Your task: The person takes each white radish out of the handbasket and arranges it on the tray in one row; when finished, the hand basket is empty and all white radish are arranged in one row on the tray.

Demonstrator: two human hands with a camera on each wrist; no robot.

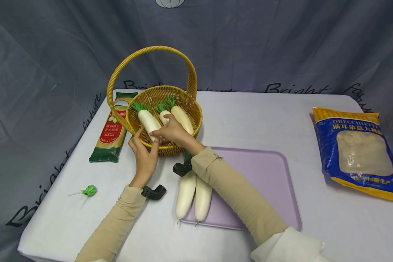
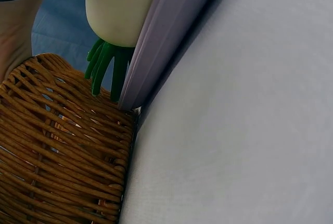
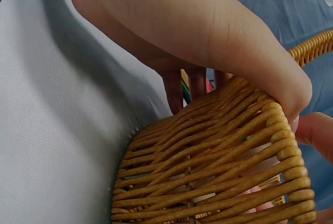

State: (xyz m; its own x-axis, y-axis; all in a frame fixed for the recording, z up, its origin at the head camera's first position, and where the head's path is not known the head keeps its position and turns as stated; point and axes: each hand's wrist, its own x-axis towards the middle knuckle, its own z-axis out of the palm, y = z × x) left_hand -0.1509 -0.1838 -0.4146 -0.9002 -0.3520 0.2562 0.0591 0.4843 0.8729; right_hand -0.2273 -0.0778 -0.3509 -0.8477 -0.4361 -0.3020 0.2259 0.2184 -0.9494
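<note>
A yellow wicker basket [image 1: 198, 112] with a tall handle stands at the back left of the table. Three white radishes with green tops lie inside: one at left [image 1: 146, 119], one in the middle [image 1: 163, 115], one at right [image 1: 182, 119]. My right hand [image 1: 178, 134] reaches over the front rim and grips the left radish by its lower end. At the basket's front left, my left hand [image 1: 145, 157] holds the rim, its thumb over the edge; the right wrist view shows this left hand [image 3: 208, 31] against the weave [image 3: 208, 151].
Two more white radishes [image 1: 186, 196] lie across the left edge of a lilac tray [image 1: 258, 178], under my right forearm. A red-and-green pasta packet [image 1: 109, 134] lies left of the basket, a green lollipop [image 1: 90, 190] nearer the front. A blue-and-yellow orecchiette bag [image 1: 360, 154] lies far right.
</note>
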